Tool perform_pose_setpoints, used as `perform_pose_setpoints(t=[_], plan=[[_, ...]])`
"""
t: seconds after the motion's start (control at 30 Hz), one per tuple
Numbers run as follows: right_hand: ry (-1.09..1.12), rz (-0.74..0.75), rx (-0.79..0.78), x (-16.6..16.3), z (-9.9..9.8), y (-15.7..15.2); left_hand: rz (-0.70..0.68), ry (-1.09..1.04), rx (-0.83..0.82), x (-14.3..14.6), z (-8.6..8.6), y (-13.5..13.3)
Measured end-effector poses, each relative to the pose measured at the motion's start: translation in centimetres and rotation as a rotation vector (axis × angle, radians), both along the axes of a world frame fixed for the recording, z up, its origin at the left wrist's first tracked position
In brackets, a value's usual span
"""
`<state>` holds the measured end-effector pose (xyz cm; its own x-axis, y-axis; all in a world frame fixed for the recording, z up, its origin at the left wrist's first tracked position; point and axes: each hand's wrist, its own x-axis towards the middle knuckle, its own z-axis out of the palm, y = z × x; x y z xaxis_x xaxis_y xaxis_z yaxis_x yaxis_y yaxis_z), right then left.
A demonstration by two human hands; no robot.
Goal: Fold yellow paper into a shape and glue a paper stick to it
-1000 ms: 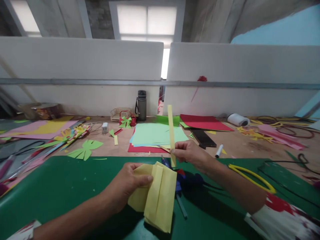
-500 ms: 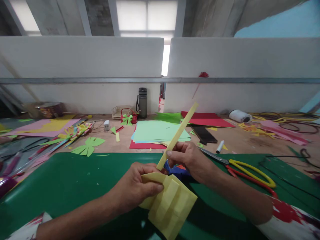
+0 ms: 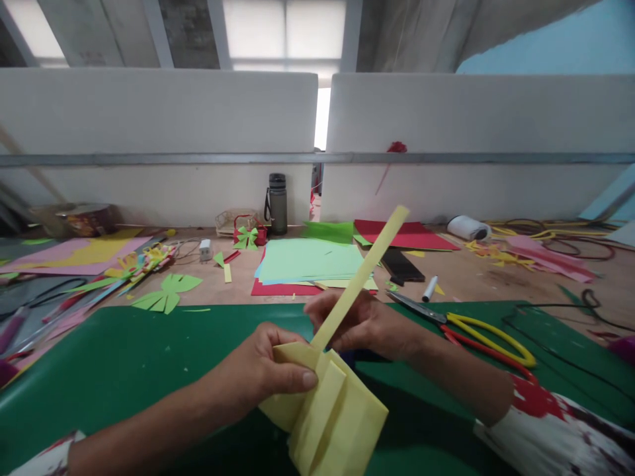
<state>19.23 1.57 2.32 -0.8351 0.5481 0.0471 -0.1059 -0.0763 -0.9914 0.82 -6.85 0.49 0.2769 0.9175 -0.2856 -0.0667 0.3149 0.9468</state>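
My left hand pinches a folded yellow paper piece, its thumb pressed flat on the front near the upper left corner. From that corner a long yellow paper strip rises, tilted up to the right. Behind the strip is my right hand, its fingers spread and partly hidden; whether they touch the strip I cannot tell. Below that hand, a blue object is almost wholly covered. To its right lie scissors with one yellow and one red handle.
A green mat covers the near table. Beyond it are a stack of pale green paper, a dark phone, a white marker, a green paper cutout and a grey bottle. White panels stand behind.
My right hand has loosened its pinch on the yellow strip and spread its fingers behind it. The yellow paper has shifted slightly down and turned a little in my left hand.
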Motion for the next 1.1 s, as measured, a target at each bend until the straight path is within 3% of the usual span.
perform_pose_setpoints(t=[0.2,0.4,0.5,0.77,1.1], plan=[[-0.085,-0.005,0.316,-0.2,0.5,-0.5,-0.035,-0.086,-0.026,0.1,-0.5,0.1],[-0.184,-0.377,0.309,-0.2,0.8,-0.2,0.035,-0.108,-0.011,-0.1,-0.2,0.4],[-0.187,-0.468,0.320,0.0,1.3,-0.2,0.063,-0.050,-0.032,-0.1,0.0,0.5],[-0.248,-0.374,0.132,-0.5,2.1,-1.5,0.004,0.014,-0.067,0.4,0.2,0.6],[-0.258,-0.353,0.092,-0.9,0.9,-1.8,0.003,0.032,-0.027,0.7,0.2,0.7]])
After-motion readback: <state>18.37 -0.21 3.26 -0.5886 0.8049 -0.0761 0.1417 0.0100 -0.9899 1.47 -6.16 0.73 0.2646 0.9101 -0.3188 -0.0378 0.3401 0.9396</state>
